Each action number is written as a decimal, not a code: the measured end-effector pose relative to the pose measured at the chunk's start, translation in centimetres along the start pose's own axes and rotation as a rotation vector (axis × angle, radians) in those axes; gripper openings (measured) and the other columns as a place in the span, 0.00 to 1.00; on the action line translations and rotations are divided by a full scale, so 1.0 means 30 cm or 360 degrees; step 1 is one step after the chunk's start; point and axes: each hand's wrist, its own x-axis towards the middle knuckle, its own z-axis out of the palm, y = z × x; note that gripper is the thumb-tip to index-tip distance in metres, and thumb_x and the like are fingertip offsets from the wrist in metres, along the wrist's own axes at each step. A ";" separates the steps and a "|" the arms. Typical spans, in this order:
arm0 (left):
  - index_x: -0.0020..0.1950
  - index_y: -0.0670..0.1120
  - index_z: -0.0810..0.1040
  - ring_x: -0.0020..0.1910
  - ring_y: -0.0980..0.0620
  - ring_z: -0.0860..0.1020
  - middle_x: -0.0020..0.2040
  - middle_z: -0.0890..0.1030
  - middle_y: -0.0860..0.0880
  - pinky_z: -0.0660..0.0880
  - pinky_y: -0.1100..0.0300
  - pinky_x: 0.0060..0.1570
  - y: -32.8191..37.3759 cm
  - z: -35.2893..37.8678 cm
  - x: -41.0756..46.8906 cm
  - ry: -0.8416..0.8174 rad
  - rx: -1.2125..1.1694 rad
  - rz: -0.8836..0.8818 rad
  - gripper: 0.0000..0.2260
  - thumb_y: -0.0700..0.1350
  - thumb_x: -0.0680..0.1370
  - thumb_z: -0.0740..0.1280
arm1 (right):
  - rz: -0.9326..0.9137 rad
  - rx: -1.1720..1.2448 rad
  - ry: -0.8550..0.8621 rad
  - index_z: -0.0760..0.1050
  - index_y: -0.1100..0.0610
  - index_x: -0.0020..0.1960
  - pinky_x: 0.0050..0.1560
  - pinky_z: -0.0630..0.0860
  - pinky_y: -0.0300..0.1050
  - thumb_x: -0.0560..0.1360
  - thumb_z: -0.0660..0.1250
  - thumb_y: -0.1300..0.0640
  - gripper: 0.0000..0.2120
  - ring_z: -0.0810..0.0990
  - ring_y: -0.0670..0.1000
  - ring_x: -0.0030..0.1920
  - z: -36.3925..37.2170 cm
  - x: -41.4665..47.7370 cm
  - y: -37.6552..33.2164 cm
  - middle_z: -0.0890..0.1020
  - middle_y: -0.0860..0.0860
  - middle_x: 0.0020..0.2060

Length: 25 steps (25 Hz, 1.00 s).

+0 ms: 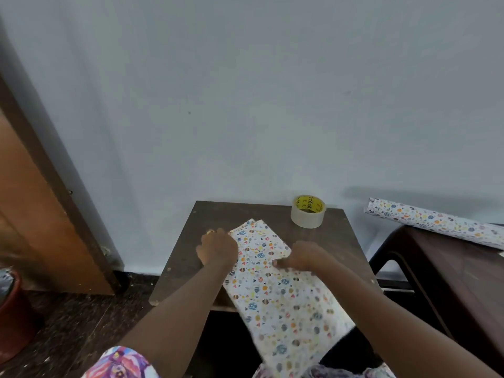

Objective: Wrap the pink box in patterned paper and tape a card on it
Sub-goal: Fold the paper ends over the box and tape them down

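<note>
Patterned paper (275,296) drapes off my table (341,241); my left hand (218,249) curls over its edge, my right hand (300,259) pinches a fold, tape roll (308,212) behind.

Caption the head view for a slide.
Left hand and right hand handle patterned paper on a small table; tape roll stands behind.

Two hands are in view: one left hand (218,248) and one right hand (300,257). There is one sheet of patterned paper (272,290), one tape roll (308,212), one roll of wrapping paper (433,221) and one red pot (13,309). There are two counters: the small counter (341,241) and the dark counter (450,268).
</note>
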 end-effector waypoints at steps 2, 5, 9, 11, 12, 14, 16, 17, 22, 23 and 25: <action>0.69 0.46 0.65 0.65 0.44 0.70 0.66 0.71 0.43 0.66 0.49 0.62 -0.013 -0.037 0.013 -0.0206 0.0082 -0.0063 0.18 0.46 0.79 0.53 | -0.0034 -0.0186 -0.0077 0.75 0.63 0.57 0.58 0.72 0.49 0.74 0.65 0.40 0.27 0.76 0.56 0.57 0.003 0.026 -0.019 0.78 0.56 0.54; 0.70 0.44 0.67 0.57 0.46 0.78 0.59 0.78 0.43 0.72 0.50 0.58 -0.075 -0.143 0.046 -0.0854 -0.0113 -0.0008 0.18 0.45 0.80 0.53 | -0.0121 -0.0261 0.0097 0.73 0.59 0.52 0.62 0.69 0.59 0.73 0.68 0.47 0.17 0.74 0.57 0.58 -0.005 0.057 -0.031 0.76 0.55 0.52; 0.56 0.48 0.77 0.37 0.52 0.82 0.40 0.84 0.48 0.71 0.57 0.47 -0.186 -0.305 0.030 -0.1601 -0.0403 -0.0338 0.13 0.51 0.81 0.55 | -0.0410 -0.0731 0.0411 0.64 0.52 0.70 0.69 0.51 0.66 0.78 0.60 0.59 0.21 0.57 0.59 0.73 -0.001 0.066 -0.051 0.63 0.53 0.71; 0.54 0.45 0.79 0.41 0.51 0.81 0.43 0.83 0.47 0.71 0.57 0.46 -0.203 -0.305 0.044 -0.1340 -0.0292 -0.0162 0.12 0.49 0.81 0.58 | -0.0375 -0.0663 0.0605 0.64 0.51 0.71 0.69 0.54 0.64 0.77 0.60 0.62 0.23 0.57 0.60 0.73 0.037 0.023 -0.083 0.61 0.55 0.72; 0.55 0.44 0.79 0.46 0.50 0.80 0.49 0.82 0.45 0.72 0.56 0.49 -0.193 -0.282 0.049 -0.1043 -0.0154 -0.0004 0.12 0.48 0.80 0.60 | -0.0277 -0.0495 0.0743 0.65 0.52 0.70 0.68 0.58 0.61 0.76 0.61 0.62 0.23 0.60 0.60 0.71 0.064 -0.002 -0.098 0.63 0.56 0.70; 0.67 0.42 0.71 0.64 0.46 0.72 0.66 0.73 0.43 0.67 0.55 0.62 -0.164 -0.222 0.059 -0.0573 -0.0053 0.0258 0.18 0.49 0.80 0.61 | 0.0059 0.0066 0.1081 0.64 0.54 0.70 0.64 0.65 0.56 0.74 0.64 0.60 0.24 0.64 0.59 0.67 0.137 -0.071 -0.131 0.64 0.57 0.67; 0.74 0.42 0.61 0.72 0.44 0.63 0.73 0.64 0.43 0.60 0.53 0.69 -0.125 -0.167 0.066 -0.0570 -0.0243 0.0288 0.25 0.51 0.80 0.60 | 0.0594 0.0898 0.1196 0.57 0.54 0.72 0.65 0.65 0.56 0.73 0.68 0.57 0.31 0.64 0.60 0.67 0.209 -0.145 -0.153 0.59 0.58 0.68; 0.74 0.42 0.59 0.73 0.44 0.62 0.74 0.63 0.43 0.59 0.53 0.70 -0.103 -0.152 0.069 -0.0610 -0.0251 0.0332 0.24 0.51 0.81 0.58 | 0.0811 0.1345 0.1122 0.52 0.54 0.73 0.66 0.65 0.56 0.72 0.70 0.56 0.36 0.64 0.62 0.67 0.228 -0.172 -0.169 0.56 0.59 0.69; 0.67 0.39 0.70 0.65 0.45 0.71 0.66 0.72 0.43 0.66 0.55 0.64 -0.045 -0.132 0.088 -0.0862 -0.0064 0.0464 0.23 0.52 0.83 0.47 | 0.1202 0.2445 0.0717 0.49 0.60 0.73 0.61 0.69 0.54 0.73 0.70 0.58 0.38 0.65 0.63 0.66 0.175 -0.136 -0.185 0.59 0.62 0.69; 0.68 0.40 0.70 0.66 0.44 0.71 0.67 0.72 0.43 0.66 0.53 0.66 -0.049 -0.124 0.095 -0.0992 -0.0068 0.0434 0.25 0.55 0.83 0.46 | 0.1233 0.2476 0.0670 0.53 0.62 0.72 0.63 0.69 0.54 0.74 0.69 0.58 0.34 0.66 0.62 0.66 0.163 -0.126 -0.163 0.63 0.62 0.68; 0.70 0.42 0.67 0.69 0.43 0.68 0.70 0.70 0.43 0.62 0.50 0.70 -0.062 -0.119 0.094 -0.1217 -0.0067 0.0363 0.30 0.62 0.80 0.45 | 0.1094 0.2495 0.0541 0.65 0.64 0.67 0.61 0.72 0.54 0.75 0.65 0.60 0.23 0.73 0.61 0.62 0.159 -0.126 -0.117 0.73 0.62 0.62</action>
